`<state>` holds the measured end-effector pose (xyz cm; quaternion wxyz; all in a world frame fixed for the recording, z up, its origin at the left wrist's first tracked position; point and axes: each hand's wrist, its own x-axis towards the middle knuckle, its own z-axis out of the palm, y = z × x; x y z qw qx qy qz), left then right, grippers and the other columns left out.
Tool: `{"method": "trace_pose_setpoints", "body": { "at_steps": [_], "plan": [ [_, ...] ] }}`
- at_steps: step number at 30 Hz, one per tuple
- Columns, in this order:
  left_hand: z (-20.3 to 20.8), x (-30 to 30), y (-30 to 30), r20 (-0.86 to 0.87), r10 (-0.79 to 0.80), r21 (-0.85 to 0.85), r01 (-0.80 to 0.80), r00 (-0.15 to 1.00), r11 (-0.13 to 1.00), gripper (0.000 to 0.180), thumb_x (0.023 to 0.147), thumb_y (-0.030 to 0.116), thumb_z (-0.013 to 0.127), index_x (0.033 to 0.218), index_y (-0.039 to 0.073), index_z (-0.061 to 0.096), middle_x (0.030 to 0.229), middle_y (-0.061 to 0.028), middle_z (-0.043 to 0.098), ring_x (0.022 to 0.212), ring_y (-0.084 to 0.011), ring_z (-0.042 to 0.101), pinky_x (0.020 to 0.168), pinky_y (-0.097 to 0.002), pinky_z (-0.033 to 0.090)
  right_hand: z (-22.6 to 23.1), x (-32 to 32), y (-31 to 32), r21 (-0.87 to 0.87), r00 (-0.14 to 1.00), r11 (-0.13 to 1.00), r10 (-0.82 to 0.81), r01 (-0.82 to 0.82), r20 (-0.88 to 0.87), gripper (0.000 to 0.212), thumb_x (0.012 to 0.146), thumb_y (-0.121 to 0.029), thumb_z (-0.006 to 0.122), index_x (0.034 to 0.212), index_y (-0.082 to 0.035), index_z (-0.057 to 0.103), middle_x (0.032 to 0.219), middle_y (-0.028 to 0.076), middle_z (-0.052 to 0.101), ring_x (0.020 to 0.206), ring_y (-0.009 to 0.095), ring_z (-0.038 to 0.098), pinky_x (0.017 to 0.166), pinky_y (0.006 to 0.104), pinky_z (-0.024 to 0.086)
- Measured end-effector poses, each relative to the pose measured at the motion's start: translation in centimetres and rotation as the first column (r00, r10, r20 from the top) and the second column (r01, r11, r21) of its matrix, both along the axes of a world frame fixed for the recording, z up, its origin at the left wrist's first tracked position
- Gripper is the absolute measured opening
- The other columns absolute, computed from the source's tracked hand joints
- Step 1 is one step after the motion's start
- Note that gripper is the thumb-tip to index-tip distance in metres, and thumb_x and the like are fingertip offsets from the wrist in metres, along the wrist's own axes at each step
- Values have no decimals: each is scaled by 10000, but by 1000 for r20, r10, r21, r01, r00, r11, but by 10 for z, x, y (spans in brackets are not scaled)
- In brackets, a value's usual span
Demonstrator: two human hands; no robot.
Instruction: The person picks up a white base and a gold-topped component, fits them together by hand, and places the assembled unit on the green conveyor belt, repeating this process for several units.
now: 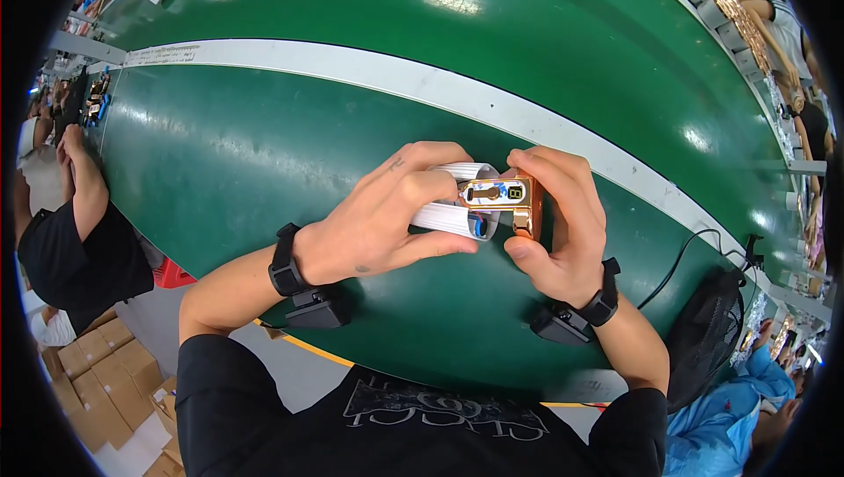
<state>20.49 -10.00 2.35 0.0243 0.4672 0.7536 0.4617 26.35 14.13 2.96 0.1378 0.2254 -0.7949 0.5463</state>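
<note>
In front of me, over the green table (264, 143), my left hand (374, 213) is closed around a white ridged plastic sleeve (442, 218). A small blue part (479, 226) shows inside the sleeve's open end. Against that end sits a shiny copper-coloured device (526, 220), its narrow white panel (483, 193) carrying a slot and a small dark display. My right hand (570, 226) grips the device's right end between thumb and fingers. My left fingertips reach the panel's left end. How far the device sits within the sleeve is hidden by my fingers.
A white strip (352, 68) crosses the table beyond my hands. At right lie a black mesh bag (708, 336) and a black cable (677, 262). Black boxes hang at both wrists. Co-workers sit at left and right; cardboard boxes (105, 380) stand at lower left.
</note>
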Motion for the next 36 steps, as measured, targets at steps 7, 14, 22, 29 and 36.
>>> {"method": "trace_pose_setpoints", "body": {
  "at_steps": [7,14,22,29,36],
  "plan": [
    [4,0,3,-46,52,99,-48,998,994,515,765,287,874,1101,53,563,1239,-179,610,1016,-350,645,799,-410,560,0,-1,-2,0,999,1000,3,-3,-33,649,781,-202,841,1342,14,596,1259,190,575,1081,298,618,894,365,528],
    [4,-1,5,-39,59,96,-55,998,994,493,748,295,885,1045,38,587,1232,-177,613,994,-335,652,775,-394,569,-2,-2,-3,-44,1000,999,-11,10,-24,649,778,-197,846,1341,12,598,1263,187,575,1079,296,619,890,365,530],
    [3,0,4,-21,66,96,-64,998,993,488,743,299,887,1020,39,580,1229,-180,612,989,-328,653,770,-387,570,0,-2,-3,-10,996,1000,16,-17,-86,656,757,-152,853,1340,8,599,1267,183,577,1098,293,619,902,366,535],
    [2,0,4,-53,59,88,-54,997,995,495,735,298,891,1005,38,567,1225,-189,617,999,-330,656,769,-389,569,8,-3,-6,67,993,998,11,-3,-114,661,735,-129,862,1331,2,610,1267,166,578,1101,288,619,897,374,544],
    [-7,2,3,108,54,169,-71,993,983,626,754,278,896,1144,69,453,1204,-220,632,995,-343,675,787,-396,570,9,-3,-9,139,993,990,-15,32,-118,656,756,-207,850,1330,2,613,1253,171,587,1097,290,618,887,377,543]
  ]
}}
